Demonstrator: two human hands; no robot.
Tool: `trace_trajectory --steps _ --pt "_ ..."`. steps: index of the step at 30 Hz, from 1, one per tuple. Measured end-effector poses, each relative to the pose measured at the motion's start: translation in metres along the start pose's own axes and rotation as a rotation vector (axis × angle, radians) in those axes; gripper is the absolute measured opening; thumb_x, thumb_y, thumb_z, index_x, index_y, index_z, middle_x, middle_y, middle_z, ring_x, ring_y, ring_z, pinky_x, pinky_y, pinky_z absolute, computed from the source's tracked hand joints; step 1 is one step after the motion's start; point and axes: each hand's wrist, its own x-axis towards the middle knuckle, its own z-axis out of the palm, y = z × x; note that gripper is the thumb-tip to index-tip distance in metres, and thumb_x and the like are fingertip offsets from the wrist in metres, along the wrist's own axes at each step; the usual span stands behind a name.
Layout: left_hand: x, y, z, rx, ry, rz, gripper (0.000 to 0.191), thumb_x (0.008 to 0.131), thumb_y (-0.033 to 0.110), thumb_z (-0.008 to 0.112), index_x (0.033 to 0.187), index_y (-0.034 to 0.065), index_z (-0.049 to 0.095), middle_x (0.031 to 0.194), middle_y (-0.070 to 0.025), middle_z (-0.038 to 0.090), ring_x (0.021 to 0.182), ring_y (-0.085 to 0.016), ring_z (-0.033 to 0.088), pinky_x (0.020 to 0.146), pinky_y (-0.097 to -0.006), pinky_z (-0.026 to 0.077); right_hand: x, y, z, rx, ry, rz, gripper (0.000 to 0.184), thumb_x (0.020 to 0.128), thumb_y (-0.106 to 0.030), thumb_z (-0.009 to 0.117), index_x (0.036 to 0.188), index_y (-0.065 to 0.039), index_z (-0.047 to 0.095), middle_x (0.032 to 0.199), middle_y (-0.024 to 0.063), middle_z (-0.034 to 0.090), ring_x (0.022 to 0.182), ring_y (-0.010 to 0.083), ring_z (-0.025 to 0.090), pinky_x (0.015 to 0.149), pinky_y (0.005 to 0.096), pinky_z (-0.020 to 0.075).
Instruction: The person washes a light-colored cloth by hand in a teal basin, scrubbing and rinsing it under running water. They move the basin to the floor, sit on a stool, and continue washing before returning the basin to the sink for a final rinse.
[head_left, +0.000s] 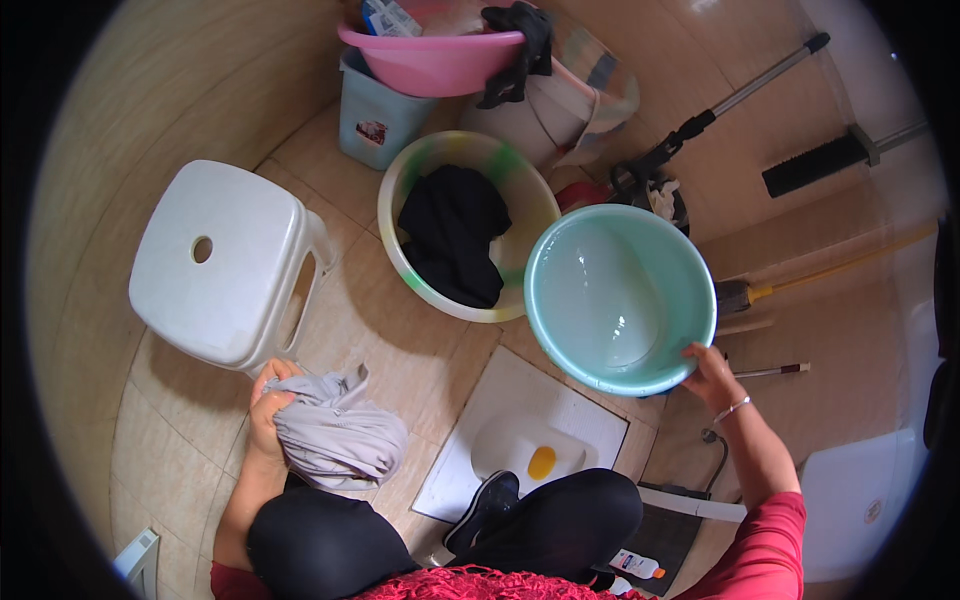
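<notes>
My left hand (271, 405) grips a bunched light grey cloth garment (345, 435) beside the white plastic stool (217, 262). At the right, my right hand (707, 373) holds the rim of a turquoise plastic basin (551, 330), which is tilted and has some liquid inside. A wristband circles my right wrist. Behind and to the left of that basin, a pale yellow basin with green patches (390, 240) stands on the floor with a black cloth garment (454, 232) in it. Below the turquoise basin lies a white squat toilet (499, 435) set in the tiled floor.
A pink basin (435, 64) with a dark cloth over its rim rests on a light blue bin (375, 124). Along the right wall are a black brush (817, 161), a long-handled tool (750, 90) and a yellow pole (847, 262). A white bottle (636, 563) lies near my knee.
</notes>
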Motion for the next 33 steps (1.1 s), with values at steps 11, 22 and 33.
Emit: trace_trajectory --steps 11,22,33 --pt "-0.005 0.000 -0.006 -0.010 0.035 -0.114 0.019 0.067 0.016 0.048 0.082 0.0063 0.039 0.077 -0.0067 0.044 0.072 -0.016 0.044 0.071 -0.0269 0.039 0.018 -0.134 0.099 -0.479 0.004 0.017 0.039 0.083 -0.008 0.053 0.119 0.004 0.043 0.105 0.0172 0.060 0.093 0.0309 0.066 0.079 0.0457 0.0579" --pt "-0.004 0.009 -0.008 -0.037 0.041 -0.131 0.020 0.065 0.014 0.051 0.080 0.0061 0.040 0.078 -0.0062 0.045 0.075 -0.014 0.040 0.073 -0.0255 0.035 0.072 -0.179 0.185 -0.998 0.112 -0.281 0.027 0.079 -0.019 0.057 0.091 0.005 0.060 0.075 0.0127 0.064 0.067 0.0245 0.067 0.055 0.0351 0.0546" --pt "-0.002 0.003 -0.009 -0.046 0.018 -0.159 0.020 0.065 0.013 0.052 0.079 0.0061 0.040 0.079 -0.0071 0.046 0.076 -0.014 0.041 0.074 -0.0260 0.035 0.040 -0.199 0.262 -1.497 0.231 -0.884 0.034 0.075 -0.020 0.057 0.096 0.006 0.059 0.089 0.0271 0.064 0.089 0.0415 0.063 0.080 0.0451 0.0500"
